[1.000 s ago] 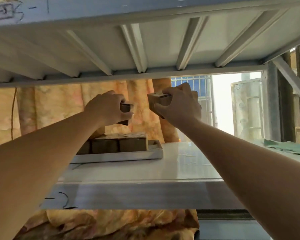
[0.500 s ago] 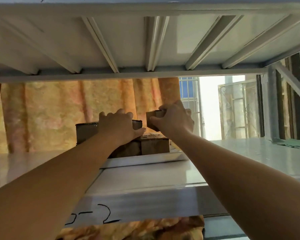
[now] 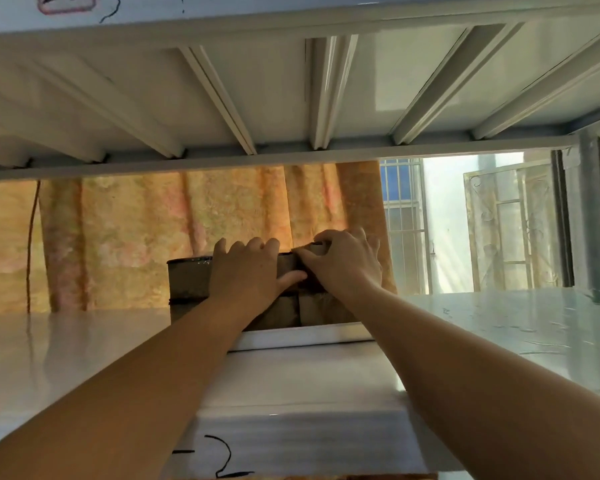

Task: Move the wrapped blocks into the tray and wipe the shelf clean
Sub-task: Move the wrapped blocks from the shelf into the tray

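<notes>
Two hands on wrapped blocks (image 3: 189, 280) stacked in white tray (image 3: 302, 336) on shelf (image 3: 499, 327). Left hand (image 3: 246, 275) and right hand (image 3: 343, 268) each grip an upper block. Black marker "2" (image 3: 222, 457) on shelf edge.

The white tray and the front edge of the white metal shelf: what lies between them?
Head view: between the white tray and the shelf's front edge, bare shelf surface, crossed only by the person's forearms.
</notes>
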